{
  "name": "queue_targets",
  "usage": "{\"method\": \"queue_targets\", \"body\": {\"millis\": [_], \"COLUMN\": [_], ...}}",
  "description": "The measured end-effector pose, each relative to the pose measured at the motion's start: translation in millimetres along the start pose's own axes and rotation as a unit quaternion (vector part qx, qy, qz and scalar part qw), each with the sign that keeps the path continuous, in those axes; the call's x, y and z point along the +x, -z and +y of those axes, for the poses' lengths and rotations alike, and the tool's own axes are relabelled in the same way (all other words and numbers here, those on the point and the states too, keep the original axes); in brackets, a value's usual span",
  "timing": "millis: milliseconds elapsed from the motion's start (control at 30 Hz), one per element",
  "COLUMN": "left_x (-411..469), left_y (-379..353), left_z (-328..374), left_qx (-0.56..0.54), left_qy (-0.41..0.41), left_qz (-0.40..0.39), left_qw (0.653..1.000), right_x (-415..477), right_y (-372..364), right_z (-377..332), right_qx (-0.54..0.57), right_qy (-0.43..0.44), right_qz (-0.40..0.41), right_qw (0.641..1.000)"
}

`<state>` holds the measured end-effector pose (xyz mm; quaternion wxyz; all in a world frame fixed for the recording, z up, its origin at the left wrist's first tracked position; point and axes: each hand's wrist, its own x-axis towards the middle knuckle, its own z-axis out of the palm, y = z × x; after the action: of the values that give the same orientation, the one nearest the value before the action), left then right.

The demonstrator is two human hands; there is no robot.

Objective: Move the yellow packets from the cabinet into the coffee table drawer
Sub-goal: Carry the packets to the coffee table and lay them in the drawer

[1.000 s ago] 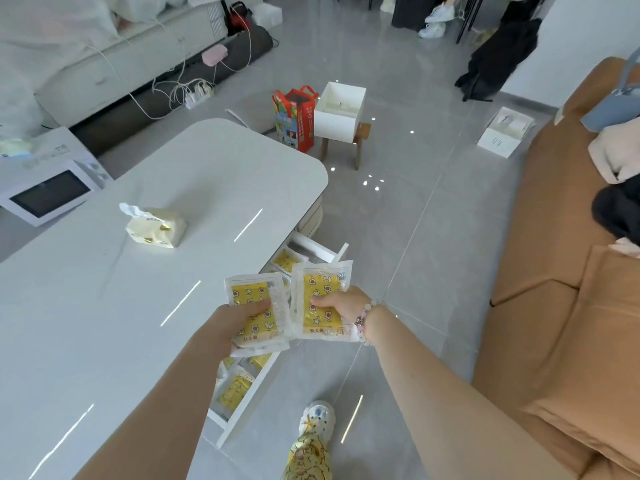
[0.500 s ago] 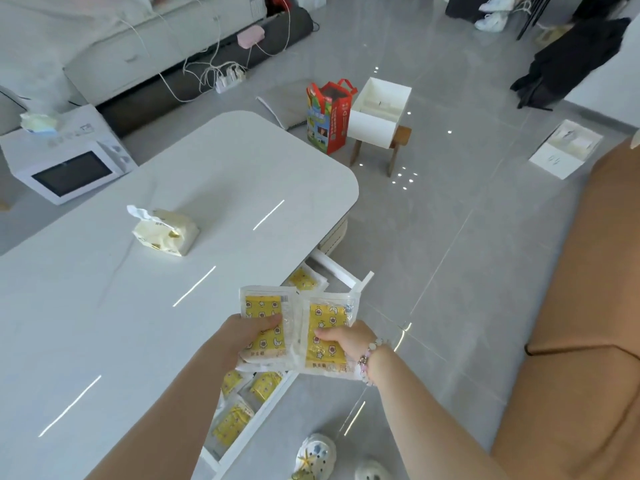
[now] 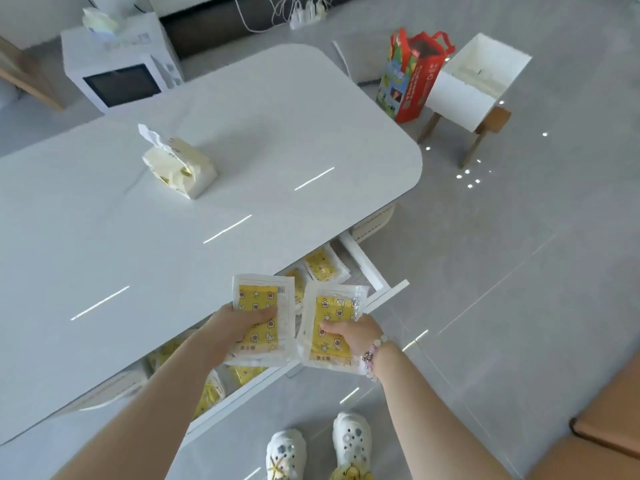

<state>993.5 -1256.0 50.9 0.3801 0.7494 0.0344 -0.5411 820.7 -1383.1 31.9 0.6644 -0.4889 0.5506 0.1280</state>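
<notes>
Left hand [image 3: 239, 323] grips a yellow packet [image 3: 264, 308] low at its near edge, thumb curled across the printed face and fingers hidden beneath. Whether it holds one packet or a small stack, I cannot tell. Just beside it at three o'clock, the right hand [image 3: 354, 333] pinches a second yellow packet [image 3: 331, 315] the same way, thumb on top. A beaded bracelet [image 3: 372, 355] sits on that wrist. The two packets' inner edges touch or overlap slightly, and both hang over the open drawer [image 3: 362, 259] of the coffee table [image 3: 242, 126].

The drawer is pulled out from the table's near long side toward five o'clock. More yellow packets [image 3: 323, 265] lie loose in it. Some are at its far end at one o'clock from the hands, and others show under the forearms at seven o'clock, overlapping and tilted.

Beyond the table at eleven o'clock a white microwave [image 3: 121, 72] stands on the floor. On the tabletop at ten o'clock rests a soft tissue pack [image 3: 180, 169] with a sheet sticking up. At one o'clock a red shopping bag [image 3: 412, 76] stands open on the floor. Just right of it, an open white box [image 3: 460, 95] sits on a wooden stool [image 3: 485, 129].
</notes>
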Motion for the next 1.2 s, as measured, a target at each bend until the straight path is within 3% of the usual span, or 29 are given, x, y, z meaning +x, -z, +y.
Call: {"method": "queue_targets", "body": {"millis": [233, 467, 667, 833, 1033, 1200], "left_x": [79, 136, 181, 214, 262, 269], "left_y": [5, 13, 25, 45, 71, 77], "left_z": [-81, -140, -156, -166, -190, -201], "left_qx": [-0.052, -0.097, -0.053, -0.037, 0.137, 0.169], "left_qy": [0.042, 0.054, 0.011, -0.026, -0.116, -0.128], "left_qz": [0.028, 0.038, -0.005, -0.021, 0.011, 0.031], "left_qw": [0.997, 0.993, 0.999, 0.999, 0.984, 0.977], "right_x": [90, 174, 224, 259, 308, 326], "right_y": [-2, -24, -46, -64, -75, -77], "right_z": [18, 25, 14, 6, 5, 9], "right_qx": [-0.122, -0.225, -0.365, -0.466, -0.495, -0.519], "right_qy": [0.028, 0.043, 0.059, 0.124, 0.222, 0.241], "right_qz": [-0.032, -0.007, 0.041, 0.026, 0.057, 0.109], "right_qw": [0.992, 0.973, 0.928, 0.876, 0.838, 0.813]}}
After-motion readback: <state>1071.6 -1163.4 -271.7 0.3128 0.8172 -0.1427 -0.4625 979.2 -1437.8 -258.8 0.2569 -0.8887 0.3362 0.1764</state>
